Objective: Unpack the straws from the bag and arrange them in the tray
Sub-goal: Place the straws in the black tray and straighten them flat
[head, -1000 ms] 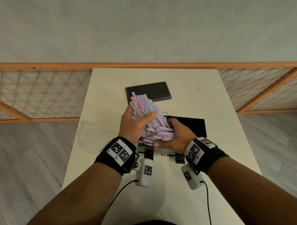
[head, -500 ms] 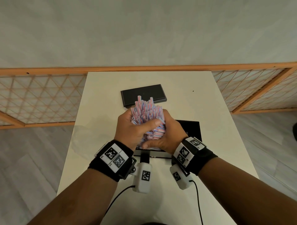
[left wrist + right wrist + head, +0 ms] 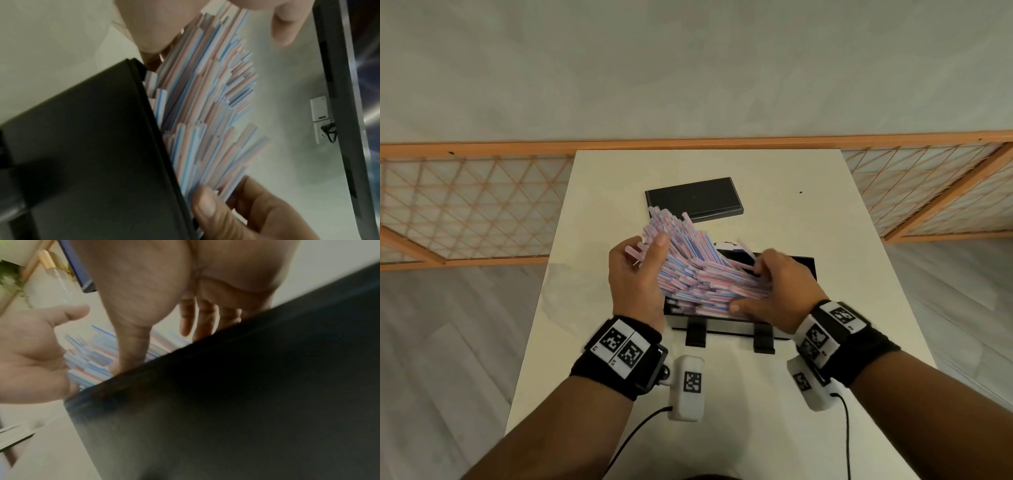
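A thick bundle of pink, blue and white striped straws [image 3: 698, 274] fans out between both hands, its lower ends down in the black tray [image 3: 803, 265]. My left hand [image 3: 637, 274] holds the bundle's left side, thumb pressed on the front of the straws. My right hand [image 3: 780, 291] grips the right side, fingers over the top and thumb underneath. In the left wrist view the straws [image 3: 195, 113] lean against the tray wall [image 3: 82, 146]. In the right wrist view they [image 3: 90, 356] show behind the tray's dark edge [image 3: 226, 402]. The tray's inside is mostly hidden.
A flat black lid [image 3: 693, 197] lies farther back on the white table [image 3: 808, 222]. A scrap of white packaging [image 3: 724, 245] peeks out behind the straws. Two black clips [image 3: 695, 334] stick out from the tray's near edge. A wooden lattice fence [image 3: 465, 205] runs behind the table.
The straws were squeezed upright in a tight bundle between both hands. Now the hands have drawn apart and the bundle has spread into a fan, tipping down into the tray.
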The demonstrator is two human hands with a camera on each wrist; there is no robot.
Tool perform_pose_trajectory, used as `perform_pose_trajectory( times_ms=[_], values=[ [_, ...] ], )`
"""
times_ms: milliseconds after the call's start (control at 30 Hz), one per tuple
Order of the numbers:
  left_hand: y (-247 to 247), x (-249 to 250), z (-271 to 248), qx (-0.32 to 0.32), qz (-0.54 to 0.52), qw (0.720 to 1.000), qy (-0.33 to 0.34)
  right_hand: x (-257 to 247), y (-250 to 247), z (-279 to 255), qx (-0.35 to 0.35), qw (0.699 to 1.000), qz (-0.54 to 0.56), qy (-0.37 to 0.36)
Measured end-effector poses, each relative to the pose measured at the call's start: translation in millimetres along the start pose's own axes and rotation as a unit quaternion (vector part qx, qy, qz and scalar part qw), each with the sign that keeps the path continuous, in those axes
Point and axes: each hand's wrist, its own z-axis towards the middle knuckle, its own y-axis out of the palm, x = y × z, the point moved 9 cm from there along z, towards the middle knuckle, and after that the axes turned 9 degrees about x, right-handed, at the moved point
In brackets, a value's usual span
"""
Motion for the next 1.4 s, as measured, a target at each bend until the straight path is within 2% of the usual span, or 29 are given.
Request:
perform_pose_trajectory(
  times_ms=[67,167,267,333,400,467,600,767,900,1100,1267,1400],
  values=[
    [0.3,-2.1,-0.6,0.004,0.004,1.000,-0.007,11.4,6.9,-3.3,-0.037,0.999,-0.030,0.018],
    [9.7,-10.5,-2.1,-0.043,0.007,0.999,-0.030,17.3,11.4,-5.5,-0.041,0.997,-0.068,0.018],
    [15.7,-17.6,-4.7,-0.082,0.021,0.995,-0.058,27.4,11.1,-2.7,-0.032,0.992,-0.091,0.080],
    [15.6,-19.0,-4.7,-0.084,0.023,0.994,-0.067,34.8,18.0,-3.1,-0.067,0.983,-0.116,0.127],
    [15.9,-18.3,-3.3,-0.080,0.019,0.994,-0.069,37.3,29.5,-2.8,-0.103,0.978,-0.114,0.140],
    [20.8,-17.6,-1.4,-0.098,0.015,0.992,-0.077,34.0,37.6,-1.1,-0.116,0.982,-0.095,0.119],
    [35.1,-14.3,2.0,-0.165,0.032,0.981,-0.094,23.0,35.3,3.3,-0.091,0.990,-0.086,0.068],
    [50.0,-4.8,0.8,-0.207,0.088,0.974,-0.035,16.7,43.2,6.3,-0.106,0.985,-0.134,0.029],
    [53.1,-3.4,-2.0,-0.201,0.101,0.974,0.000,11.9,47.0,8.3,-0.100,0.983,-0.149,0.027],
    [49.2,-9.4,0.7,-0.187,0.089,0.978,-0.023,12.5,53.1,17.4,-0.099,0.990,-0.099,0.029],
    [47.2,-8.7,-0.7,-0.188,0.066,0.979,-0.041,5.2,63.2,27.1,-0.091,0.996,-0.012,0.001],
    [53.8,2.8,-9.4,-0.207,0.080,0.975,-0.009,-16.3,62.2,30.2,-0.062,0.996,-0.007,-0.057]
  ],
)
